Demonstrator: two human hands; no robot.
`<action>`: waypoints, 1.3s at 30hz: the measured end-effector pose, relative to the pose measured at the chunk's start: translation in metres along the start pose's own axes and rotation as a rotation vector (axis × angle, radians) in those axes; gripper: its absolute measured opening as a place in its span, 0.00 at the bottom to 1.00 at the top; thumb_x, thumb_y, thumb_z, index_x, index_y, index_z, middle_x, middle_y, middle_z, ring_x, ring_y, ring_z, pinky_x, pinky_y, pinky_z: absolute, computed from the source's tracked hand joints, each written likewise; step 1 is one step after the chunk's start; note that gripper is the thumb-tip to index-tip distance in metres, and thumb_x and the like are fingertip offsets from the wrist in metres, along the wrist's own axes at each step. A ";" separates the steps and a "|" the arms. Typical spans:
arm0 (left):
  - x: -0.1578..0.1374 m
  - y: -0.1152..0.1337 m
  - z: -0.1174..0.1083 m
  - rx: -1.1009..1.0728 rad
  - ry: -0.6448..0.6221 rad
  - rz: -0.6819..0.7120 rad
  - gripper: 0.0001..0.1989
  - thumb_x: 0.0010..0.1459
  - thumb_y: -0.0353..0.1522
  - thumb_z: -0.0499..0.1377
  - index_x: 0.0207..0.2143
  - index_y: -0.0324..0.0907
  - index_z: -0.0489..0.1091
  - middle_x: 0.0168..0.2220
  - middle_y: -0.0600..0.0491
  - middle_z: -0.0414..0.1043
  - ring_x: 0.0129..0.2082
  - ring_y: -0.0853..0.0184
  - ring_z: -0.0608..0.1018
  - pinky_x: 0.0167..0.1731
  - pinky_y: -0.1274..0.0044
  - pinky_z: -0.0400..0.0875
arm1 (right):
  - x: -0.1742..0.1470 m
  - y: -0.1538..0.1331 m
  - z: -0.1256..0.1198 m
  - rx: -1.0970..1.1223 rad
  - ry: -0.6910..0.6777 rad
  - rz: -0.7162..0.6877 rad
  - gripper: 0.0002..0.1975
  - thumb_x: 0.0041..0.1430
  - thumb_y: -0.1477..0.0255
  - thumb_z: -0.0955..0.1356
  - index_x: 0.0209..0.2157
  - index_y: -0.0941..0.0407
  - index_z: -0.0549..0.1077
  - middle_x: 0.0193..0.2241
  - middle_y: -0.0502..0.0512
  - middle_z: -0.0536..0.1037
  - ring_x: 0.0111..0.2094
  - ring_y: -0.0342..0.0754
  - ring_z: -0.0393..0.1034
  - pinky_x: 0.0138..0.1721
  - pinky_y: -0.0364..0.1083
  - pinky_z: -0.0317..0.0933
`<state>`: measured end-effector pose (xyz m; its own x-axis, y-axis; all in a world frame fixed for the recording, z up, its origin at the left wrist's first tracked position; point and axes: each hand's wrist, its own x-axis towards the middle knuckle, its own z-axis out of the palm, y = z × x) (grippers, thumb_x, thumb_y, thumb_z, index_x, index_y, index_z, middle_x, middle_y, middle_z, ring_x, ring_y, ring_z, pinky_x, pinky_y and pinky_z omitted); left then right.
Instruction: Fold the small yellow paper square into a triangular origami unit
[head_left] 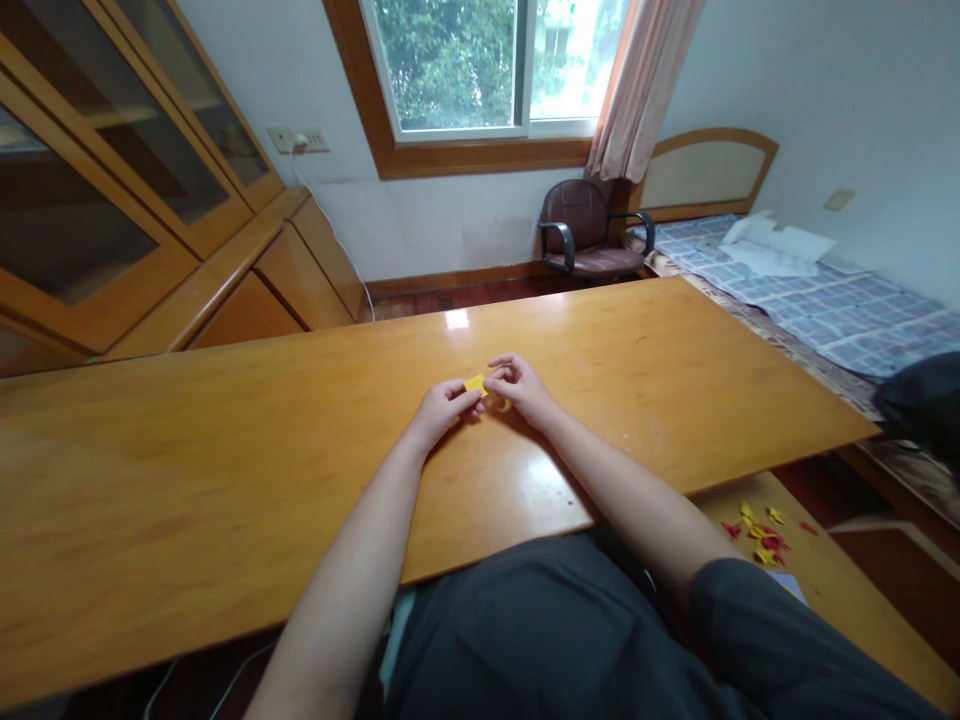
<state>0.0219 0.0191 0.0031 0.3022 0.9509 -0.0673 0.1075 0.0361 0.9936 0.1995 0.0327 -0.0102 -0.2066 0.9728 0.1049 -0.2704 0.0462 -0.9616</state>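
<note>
A small yellow piece of paper [475, 383] is pinched between both hands just above a long wooden table [225, 450]. My left hand [441, 408] grips its left end with thumb and fingers. My right hand [517, 385] holds the right end, fingers curled over it. Both forearms rest on the table's near part. The paper's underside is hidden by my fingers.
Several small red and yellow folded paper pieces [759, 530] lie on a lower wooden surface at the right. A brown office chair [589, 228] stands under the window. A bed [825, 290] runs along the right wall. Glass-door wooden cabinets [112, 200] line the left.
</note>
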 end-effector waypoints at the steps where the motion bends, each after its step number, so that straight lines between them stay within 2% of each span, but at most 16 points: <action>1: 0.000 0.001 0.000 0.002 0.004 -0.001 0.16 0.48 0.42 0.65 0.29 0.37 0.74 0.25 0.50 0.77 0.24 0.69 0.75 0.27 0.77 0.69 | -0.001 -0.001 0.000 -0.005 -0.008 0.005 0.23 0.44 0.65 0.75 0.39 0.55 0.66 0.24 0.44 0.72 0.22 0.39 0.63 0.24 0.40 0.57; 5: 0.000 0.000 0.000 -0.023 0.019 -0.014 0.16 0.48 0.43 0.65 0.27 0.37 0.73 0.25 0.49 0.77 0.23 0.68 0.75 0.26 0.77 0.70 | -0.001 -0.002 0.001 -0.013 -0.006 0.009 0.23 0.43 0.65 0.76 0.39 0.55 0.66 0.23 0.43 0.73 0.21 0.39 0.63 0.24 0.40 0.56; 11: 0.003 -0.006 -0.002 -0.077 0.040 -0.024 0.19 0.47 0.43 0.66 0.32 0.36 0.75 0.26 0.49 0.77 0.22 0.69 0.75 0.25 0.77 0.69 | 0.001 -0.003 0.001 -0.007 0.049 -0.017 0.22 0.45 0.62 0.75 0.38 0.55 0.66 0.25 0.46 0.75 0.24 0.40 0.65 0.28 0.41 0.58; 18: 0.003 -0.004 0.000 -0.085 0.040 -0.024 0.19 0.46 0.44 0.67 0.31 0.36 0.74 0.26 0.50 0.77 0.23 0.69 0.75 0.26 0.77 0.70 | -0.001 -0.004 0.004 -0.053 -0.035 0.009 0.23 0.43 0.65 0.76 0.40 0.55 0.67 0.26 0.46 0.74 0.24 0.40 0.65 0.26 0.41 0.56; 29: 0.000 -0.001 0.001 -0.041 0.032 -0.035 0.15 0.47 0.41 0.65 0.28 0.37 0.73 0.25 0.49 0.77 0.22 0.68 0.76 0.26 0.76 0.71 | 0.001 0.003 0.000 -0.043 -0.014 0.000 0.20 0.44 0.67 0.74 0.38 0.55 0.65 0.23 0.44 0.74 0.21 0.39 0.63 0.25 0.40 0.55; 39: 0.002 -0.004 0.001 -0.061 0.050 -0.031 0.18 0.46 0.43 0.66 0.30 0.36 0.74 0.25 0.49 0.77 0.22 0.68 0.75 0.25 0.77 0.69 | -0.001 -0.003 0.002 -0.064 -0.006 -0.024 0.19 0.49 0.62 0.72 0.41 0.55 0.67 0.23 0.44 0.72 0.24 0.40 0.63 0.27 0.41 0.57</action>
<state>0.0229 0.0210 -0.0007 0.2518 0.9631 -0.0949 0.0576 0.0830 0.9949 0.1984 0.0311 -0.0071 -0.2061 0.9700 0.1292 -0.2147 0.0840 -0.9731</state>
